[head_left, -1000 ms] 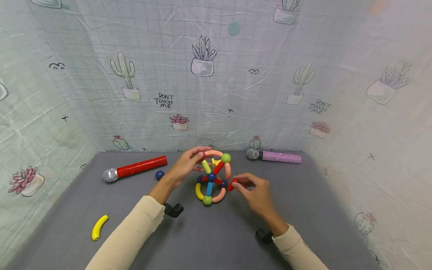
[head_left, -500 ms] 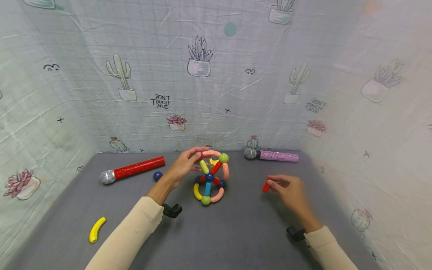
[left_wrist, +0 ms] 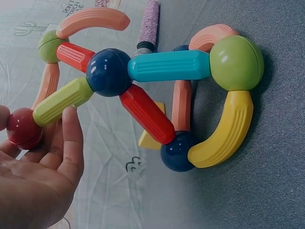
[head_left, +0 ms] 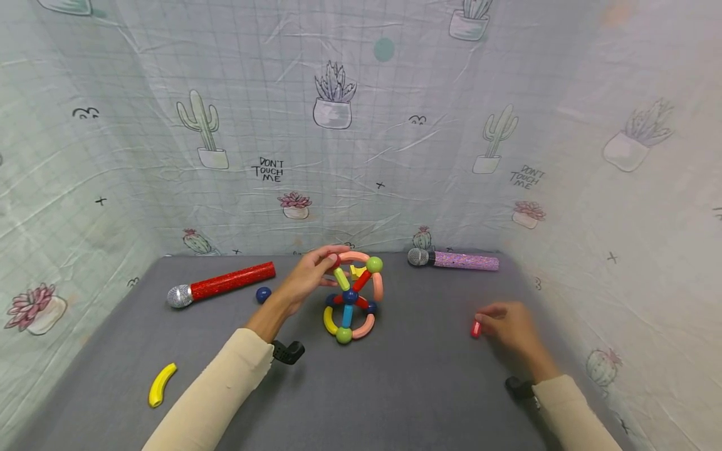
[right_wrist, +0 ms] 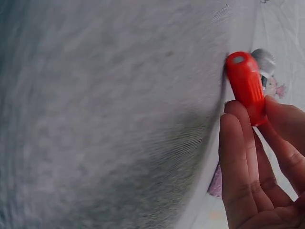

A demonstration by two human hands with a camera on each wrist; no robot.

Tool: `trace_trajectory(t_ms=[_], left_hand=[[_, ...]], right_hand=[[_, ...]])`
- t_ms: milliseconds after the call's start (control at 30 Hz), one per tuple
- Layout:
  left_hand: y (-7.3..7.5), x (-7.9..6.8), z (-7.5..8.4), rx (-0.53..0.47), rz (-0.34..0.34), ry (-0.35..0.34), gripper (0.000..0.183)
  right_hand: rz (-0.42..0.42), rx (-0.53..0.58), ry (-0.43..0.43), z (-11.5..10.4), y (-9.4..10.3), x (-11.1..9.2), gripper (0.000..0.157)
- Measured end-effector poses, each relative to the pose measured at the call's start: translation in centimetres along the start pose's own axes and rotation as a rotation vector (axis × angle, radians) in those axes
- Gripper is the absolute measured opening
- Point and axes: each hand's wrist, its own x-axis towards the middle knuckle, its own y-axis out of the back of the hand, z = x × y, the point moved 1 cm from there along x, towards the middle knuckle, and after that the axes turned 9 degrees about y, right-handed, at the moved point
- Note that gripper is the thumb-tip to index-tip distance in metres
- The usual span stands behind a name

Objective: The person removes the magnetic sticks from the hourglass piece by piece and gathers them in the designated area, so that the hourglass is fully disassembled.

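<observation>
A structure of magnetic rods and balls (head_left: 350, 297) stands mid-table, with straight and curved rods joined by navy, green and red balls. My left hand (head_left: 304, 275) pinches its red ball (left_wrist: 25, 128) at the upper left, a fingertip close by the lime rod (left_wrist: 63, 101). A blue rod (left_wrist: 169, 66) runs from the central navy ball (left_wrist: 109, 72) to a green ball (left_wrist: 237, 63). Off to the right, my right hand (head_left: 510, 329) pinches a short red magnetic rod (right_wrist: 247, 86) between thumb and fingers; its grey end shows in the right wrist view.
A red-handled microphone (head_left: 231, 280) and a loose navy ball (head_left: 263, 294) lie left of the structure. A curved yellow rod (head_left: 162, 385) lies at front left. Towards the back right is a pink glittery microphone (head_left: 465, 261). A cactus-print cloth (head_left: 361, 156) hangs behind the grey table (head_left: 395, 388).
My right hand has carried the red rod away from the structure, rightward and slightly nearer to me. The left hand keeps its hold on the red ball.
</observation>
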Motion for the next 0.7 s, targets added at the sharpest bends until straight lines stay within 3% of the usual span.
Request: trace_trajectory(t_ms=[100,233,433,567,700], left_hand=[[-0.1,0.0,0.1,0.004,-0.003,0.002,0.042],[-0.3,0.1,0.3,0.001,-0.006,0.006,0.04],[-0.4,0.3,0.5,-0.022,-0.008,0.028,0.038],[-0.6,0.5,0.6,-0.016,0.0,0.033,0.038],[-0.9,0.9,0.6,-0.008,-0.005,0.041,0.037]], right_hand=[[-0.013,-0.019,-0.012,0.3,0.1,0.0,0.019],[0.009,-0.139,0.013,-0.1,0.3,-0.1,0.02],[0.095,-0.232,0.079,-3.2,-0.3,0.7,0.027],[0.08,-0.111,0.134,-6.6,-2.1,2.0,0.032],[-0.005,0.199,0.171,-9.8,-4.4,3.8,0.039]])
